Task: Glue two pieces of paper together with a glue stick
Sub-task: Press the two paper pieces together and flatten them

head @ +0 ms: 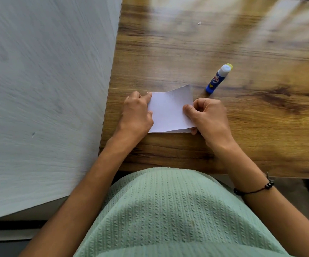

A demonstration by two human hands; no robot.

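Near the left edge of the wooden table (224,127), the left hand (137,114) and the right hand (208,115), fingers curled, pinch the white paper pieces (168,112) at opposite sides. The uncapped blue glue stick (217,78) lies just beyond them, apart.

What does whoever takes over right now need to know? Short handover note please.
Left hand: pressing the left edge of the paper on the wooden table.
Right hand: fingers pinching the paper's right edge.
Glue stick: standing uncapped on the table, beyond and right of the paper, untouched.
Done: two layers appear stacked; the near edge shows a second sheet.
Left: cannot tell if glue is applied; check, press flat, cap the stick.
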